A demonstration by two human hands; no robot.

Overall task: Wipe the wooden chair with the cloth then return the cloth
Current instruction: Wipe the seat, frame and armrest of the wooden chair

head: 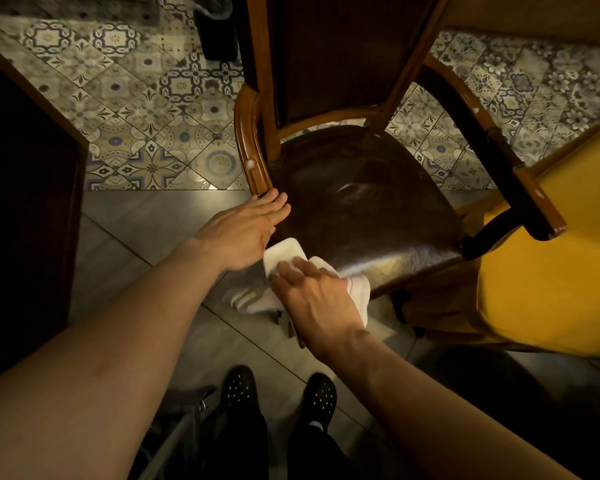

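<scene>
Pressing the cloth (284,252) onto the chair (361,202) seat, right hand (312,299) fingers flat, together; left hand (243,230) fingers extended, resting on the seat edge.

Café: patterned tiles (146,109), wooden chair (354,188)

One wooden chair (361,188), one white cloth (284,254), two hands (243,233), two black shoes (239,389)
</scene>
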